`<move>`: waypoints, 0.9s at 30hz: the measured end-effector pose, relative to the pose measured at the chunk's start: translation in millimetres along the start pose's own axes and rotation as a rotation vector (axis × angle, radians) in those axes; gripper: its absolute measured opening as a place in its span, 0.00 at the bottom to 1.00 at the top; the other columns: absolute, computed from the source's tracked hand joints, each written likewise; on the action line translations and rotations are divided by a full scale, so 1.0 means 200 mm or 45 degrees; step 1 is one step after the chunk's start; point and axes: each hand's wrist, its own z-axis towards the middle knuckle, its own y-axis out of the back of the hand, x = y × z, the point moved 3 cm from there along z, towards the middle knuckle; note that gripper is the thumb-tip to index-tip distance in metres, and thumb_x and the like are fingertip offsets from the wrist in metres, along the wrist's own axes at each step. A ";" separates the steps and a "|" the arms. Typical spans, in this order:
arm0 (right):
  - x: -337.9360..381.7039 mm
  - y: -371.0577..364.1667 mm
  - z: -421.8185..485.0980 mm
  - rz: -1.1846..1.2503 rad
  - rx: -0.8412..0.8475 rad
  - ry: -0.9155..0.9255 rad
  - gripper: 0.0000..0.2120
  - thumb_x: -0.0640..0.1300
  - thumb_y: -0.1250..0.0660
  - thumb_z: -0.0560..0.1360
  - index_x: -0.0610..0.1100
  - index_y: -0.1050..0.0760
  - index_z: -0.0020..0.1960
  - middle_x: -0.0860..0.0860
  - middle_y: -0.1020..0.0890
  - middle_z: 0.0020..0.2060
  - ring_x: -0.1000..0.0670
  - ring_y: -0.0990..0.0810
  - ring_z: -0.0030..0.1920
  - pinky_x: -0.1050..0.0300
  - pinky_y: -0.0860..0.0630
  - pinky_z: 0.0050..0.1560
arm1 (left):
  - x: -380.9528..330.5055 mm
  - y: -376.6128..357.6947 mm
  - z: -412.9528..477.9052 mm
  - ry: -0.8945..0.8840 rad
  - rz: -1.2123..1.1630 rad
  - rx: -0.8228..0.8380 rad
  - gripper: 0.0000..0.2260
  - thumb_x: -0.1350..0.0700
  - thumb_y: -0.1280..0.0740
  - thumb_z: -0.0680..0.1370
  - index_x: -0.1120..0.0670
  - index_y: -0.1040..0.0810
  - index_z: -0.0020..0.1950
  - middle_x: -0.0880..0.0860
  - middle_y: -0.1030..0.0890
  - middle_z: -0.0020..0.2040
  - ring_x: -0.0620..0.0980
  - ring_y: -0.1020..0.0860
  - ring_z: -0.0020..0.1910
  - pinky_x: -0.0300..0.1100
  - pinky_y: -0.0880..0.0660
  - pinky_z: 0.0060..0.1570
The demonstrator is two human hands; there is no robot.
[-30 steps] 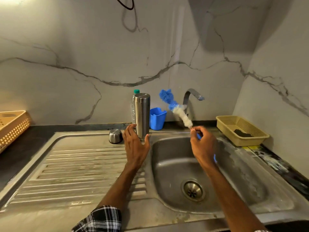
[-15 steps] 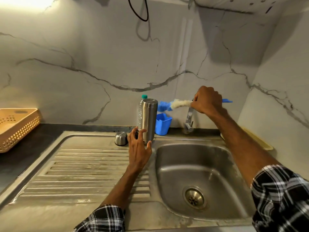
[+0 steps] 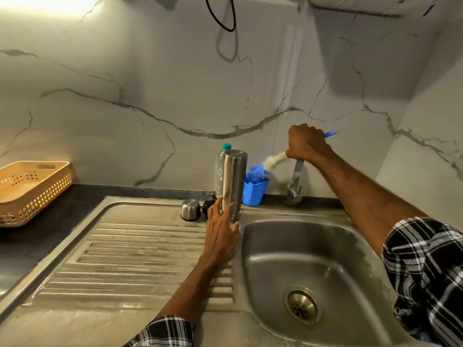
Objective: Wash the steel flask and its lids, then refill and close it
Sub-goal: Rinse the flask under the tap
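Left grip (image 3: 220, 234) is flat and relaxed, fingers straight, fingertips against the lower side of the steel flask (image 3: 234, 181), holding nothing; a steadying touch, I'd say, since the flask stands tall and narrow on the sink rim right at the edge of the basin (image 3: 313, 259); its steel lid (image 3: 190, 209) and black inner lid (image 3: 208, 207) sit just beside it on the drainboard, off and within reach; right grip (image 3: 307, 144) is a tight fist round the handle of the brush (image 3: 271, 163), up at the top of the tap (image 3: 297, 181); whether it grasps the tap too I can't tell; the bristle end angles down to the blue cup (image 3: 255, 194), probably where it's kept; no water is visibly running.
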 end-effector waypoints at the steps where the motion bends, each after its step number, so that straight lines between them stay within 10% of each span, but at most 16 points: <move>1: 0.01 -0.01 0.02 -0.019 0.008 0.019 0.14 0.47 0.26 0.72 0.42 0.30 0.46 0.49 0.30 0.34 0.45 0.24 0.41 0.52 0.31 0.45 | 0.00 0.00 0.00 0.006 -0.004 0.011 0.27 0.54 0.30 0.79 0.44 0.33 0.77 0.52 0.47 0.82 0.53 0.49 0.80 0.53 0.44 0.77; 13: 0.28 -0.10 0.23 -0.389 0.008 0.205 0.16 0.40 0.35 0.79 0.43 0.28 0.66 0.44 0.22 0.62 0.41 0.25 0.65 0.33 0.43 0.73 | 0.02 0.01 0.01 0.082 -0.022 0.001 0.24 0.55 0.31 0.80 0.44 0.31 0.75 0.52 0.47 0.82 0.53 0.49 0.80 0.52 0.44 0.77; 27: 0.38 -0.27 0.24 -0.298 -0.259 0.431 0.04 0.37 0.33 0.77 0.42 0.22 0.51 0.46 0.18 0.48 0.45 0.23 0.60 0.38 0.56 0.78 | 0.01 0.03 0.02 0.138 -0.086 -0.122 0.19 0.62 0.29 0.77 0.48 0.25 0.66 0.51 0.41 0.80 0.52 0.44 0.79 0.52 0.41 0.77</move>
